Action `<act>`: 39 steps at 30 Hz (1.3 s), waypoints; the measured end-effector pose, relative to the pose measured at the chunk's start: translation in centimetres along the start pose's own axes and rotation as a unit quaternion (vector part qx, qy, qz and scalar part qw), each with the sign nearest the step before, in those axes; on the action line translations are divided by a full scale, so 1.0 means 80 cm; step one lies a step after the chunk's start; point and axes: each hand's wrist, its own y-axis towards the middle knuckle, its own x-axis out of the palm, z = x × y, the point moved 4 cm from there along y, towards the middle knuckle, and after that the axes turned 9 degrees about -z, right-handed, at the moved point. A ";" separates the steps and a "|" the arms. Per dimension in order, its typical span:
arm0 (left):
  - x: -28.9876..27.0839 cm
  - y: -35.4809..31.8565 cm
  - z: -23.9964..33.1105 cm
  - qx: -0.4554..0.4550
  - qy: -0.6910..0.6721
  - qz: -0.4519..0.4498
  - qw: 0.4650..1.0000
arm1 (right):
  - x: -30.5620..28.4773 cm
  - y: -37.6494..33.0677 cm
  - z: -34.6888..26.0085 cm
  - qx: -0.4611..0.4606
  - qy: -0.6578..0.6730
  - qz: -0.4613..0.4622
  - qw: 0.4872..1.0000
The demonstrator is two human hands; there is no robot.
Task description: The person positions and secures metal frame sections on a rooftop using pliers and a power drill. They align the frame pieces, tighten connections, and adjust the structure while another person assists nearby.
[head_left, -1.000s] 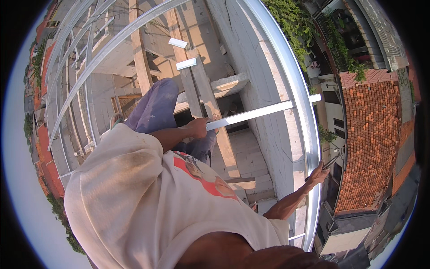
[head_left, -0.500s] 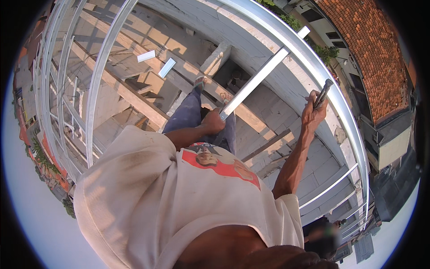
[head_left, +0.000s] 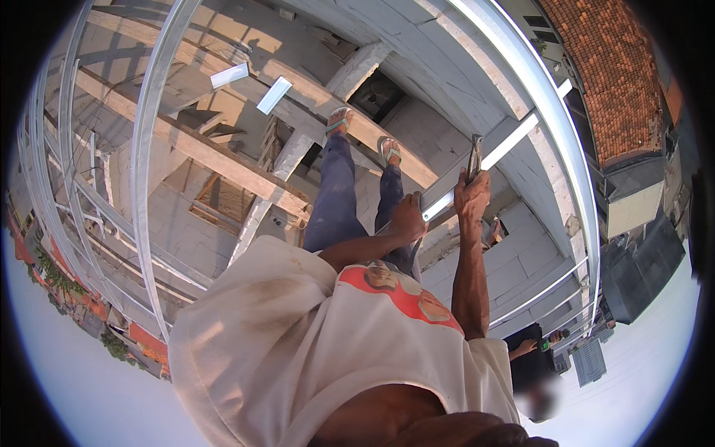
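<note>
The left hand point(head_left: 407, 218) was clasped round the near end of a straight, silver, thin-walled metal channel point(head_left: 510, 143), which sloped away far right. Channel looked light, stiff, probably slick (thin sheet, likely sharp-edged and easy to dent); best held by both sides near the end. The right hand point(head_left: 472, 195), just beside it, gripped a dark, slim metal tool point(head_left: 475, 153), kind unclear. Farther right, channel passed under a long, silver metal beam point(head_left: 577, 171).

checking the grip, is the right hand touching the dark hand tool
Touching: the head view shows the right hand closed around the lower part of the dark hand tool.
</note>
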 end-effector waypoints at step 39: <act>0.015 0.010 -0.049 0.107 -0.069 -0.123 0.984 | -0.015 -0.002 -0.011 0.049 0.137 -0.086 0.986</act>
